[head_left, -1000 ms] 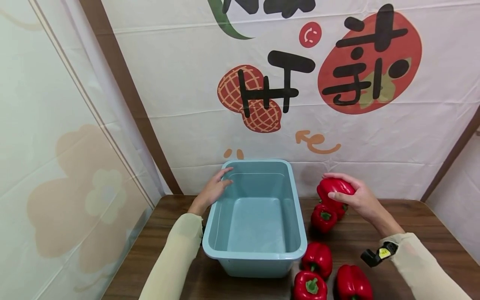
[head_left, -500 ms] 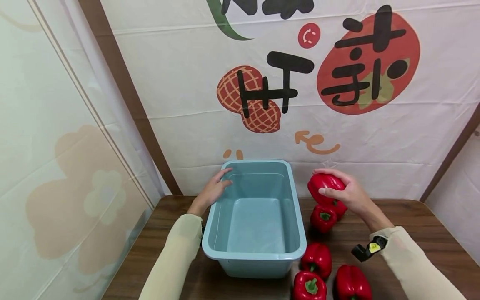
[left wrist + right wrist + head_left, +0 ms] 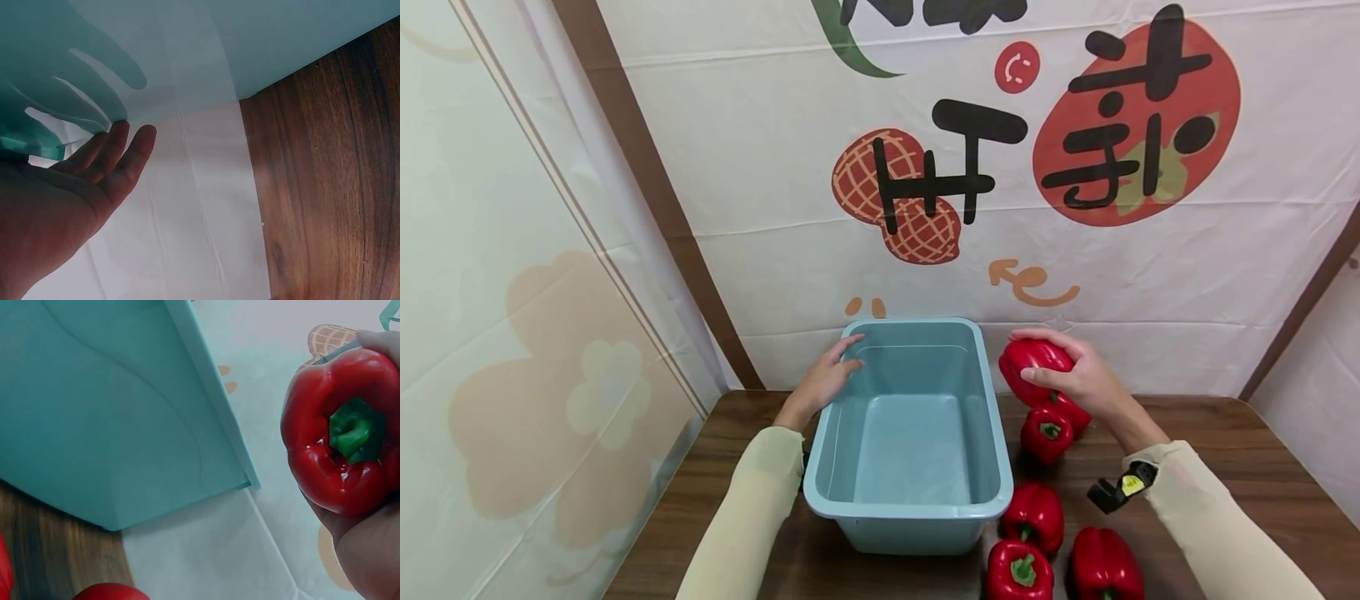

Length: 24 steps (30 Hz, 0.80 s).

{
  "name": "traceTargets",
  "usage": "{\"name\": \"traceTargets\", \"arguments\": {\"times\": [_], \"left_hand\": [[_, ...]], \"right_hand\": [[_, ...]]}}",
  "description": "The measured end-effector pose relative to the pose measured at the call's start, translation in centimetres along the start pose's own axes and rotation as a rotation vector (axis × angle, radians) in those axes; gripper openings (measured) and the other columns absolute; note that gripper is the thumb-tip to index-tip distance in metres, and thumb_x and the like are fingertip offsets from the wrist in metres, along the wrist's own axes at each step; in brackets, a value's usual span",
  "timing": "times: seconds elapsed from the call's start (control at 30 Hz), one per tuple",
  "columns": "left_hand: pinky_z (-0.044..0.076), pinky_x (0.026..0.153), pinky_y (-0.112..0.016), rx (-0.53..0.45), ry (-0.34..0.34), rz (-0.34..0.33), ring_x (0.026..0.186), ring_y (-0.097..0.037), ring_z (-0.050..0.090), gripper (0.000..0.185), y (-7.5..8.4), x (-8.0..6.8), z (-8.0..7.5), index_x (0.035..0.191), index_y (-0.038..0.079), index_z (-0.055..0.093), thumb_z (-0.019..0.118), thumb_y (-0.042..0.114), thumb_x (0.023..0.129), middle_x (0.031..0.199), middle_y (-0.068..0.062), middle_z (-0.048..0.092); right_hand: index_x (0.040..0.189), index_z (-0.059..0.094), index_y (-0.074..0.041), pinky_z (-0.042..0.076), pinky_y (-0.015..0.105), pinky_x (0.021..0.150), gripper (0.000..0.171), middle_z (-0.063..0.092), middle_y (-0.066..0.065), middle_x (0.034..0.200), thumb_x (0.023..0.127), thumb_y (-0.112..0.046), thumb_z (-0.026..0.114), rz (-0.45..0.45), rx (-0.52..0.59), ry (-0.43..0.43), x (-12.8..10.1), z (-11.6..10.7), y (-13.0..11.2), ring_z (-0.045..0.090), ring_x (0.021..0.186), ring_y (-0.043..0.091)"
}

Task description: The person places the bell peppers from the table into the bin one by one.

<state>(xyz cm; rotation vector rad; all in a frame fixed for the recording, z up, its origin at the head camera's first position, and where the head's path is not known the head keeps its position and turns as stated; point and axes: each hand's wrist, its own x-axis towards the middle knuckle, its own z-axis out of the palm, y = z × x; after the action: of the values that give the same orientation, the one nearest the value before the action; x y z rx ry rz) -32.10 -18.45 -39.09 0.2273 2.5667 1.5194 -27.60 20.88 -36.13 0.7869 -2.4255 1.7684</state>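
The right hand (image 3: 1078, 379), gripping a red pepper (image 3: 1028, 363), has moved nearer the basin (image 3: 917, 523); left hand (image 3: 824, 382) rests flat there.

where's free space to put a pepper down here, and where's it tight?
The blue tub holds nothing, so its floor is bare. The wooden table is bare right of the right hand and its held pepper, out to the backdrop. Crowded: the peppers on the table right of the tub.

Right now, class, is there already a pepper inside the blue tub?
No. The blue tub holds nothing, and the right hand holds a red pepper beside it, outside its rim.
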Motion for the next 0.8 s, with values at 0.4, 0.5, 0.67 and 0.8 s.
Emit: {"name": "traceTargets", "arguments": {"times": [0.4,0.5,0.67,0.8], "left_hand": [[0.033,0.108,-0.066,0.0,0.002,0.014,0.143,-0.04,0.031,0.055,-0.1,0.2,0.0,0.155,0.024,0.032,0.046,0.028,0.102,0.165,-0.008,0.015],[0.033,0.108,-0.066,0.001,-0.002,0.01,0.143,-0.041,0.031,0.055,-0.1,0.3,0.0,0.155,0.024,0.031,0.045,0.027,0.102,0.165,-0.008,0.014],[0.033,0.107,-0.066,0.005,-0.002,0.016,0.142,-0.041,0.032,0.055,-0.1,0.3,0.1,0.155,0.024,0.032,0.045,0.028,0.102,0.165,-0.009,0.016],[0.033,0.107,-0.067,0.006,-0.005,0.014,0.143,-0.041,0.031,0.055,-0.1,0.2,0.0,0.155,0.023,0.032,0.045,0.028,0.102,0.165,-0.009,0.015]], "right_hand": [[0.14,0.053,-0.013,0.06,0.038,0.077,0.054,0.053,0.008,0.132,0.089,-0.013,0.069,-0.027,0.042,-0.024,1.0,0.8,-0.9,0.052,0.116,0.031],[0.14,0.052,-0.012,0.06,0.038,0.077,0.054,0.053,0.007,0.131,0.089,-0.011,0.068,-0.032,0.055,-0.023,1.1,0.8,-1.0,0.051,0.116,0.031],[0.139,0.053,-0.011,0.06,0.037,0.076,0.052,0.052,0.007,0.131,0.088,-0.009,0.068,-0.047,0.051,-0.013,1.3,0.9,-1.4,0.049,0.117,0.029],[0.138,0.054,-0.012,0.059,0.038,0.077,0.053,0.052,0.007,0.133,0.088,-0.012,0.07,-0.03,0.035,-0.012,1.5,1.1,-1.7,0.047,0.119,0.032]]}}
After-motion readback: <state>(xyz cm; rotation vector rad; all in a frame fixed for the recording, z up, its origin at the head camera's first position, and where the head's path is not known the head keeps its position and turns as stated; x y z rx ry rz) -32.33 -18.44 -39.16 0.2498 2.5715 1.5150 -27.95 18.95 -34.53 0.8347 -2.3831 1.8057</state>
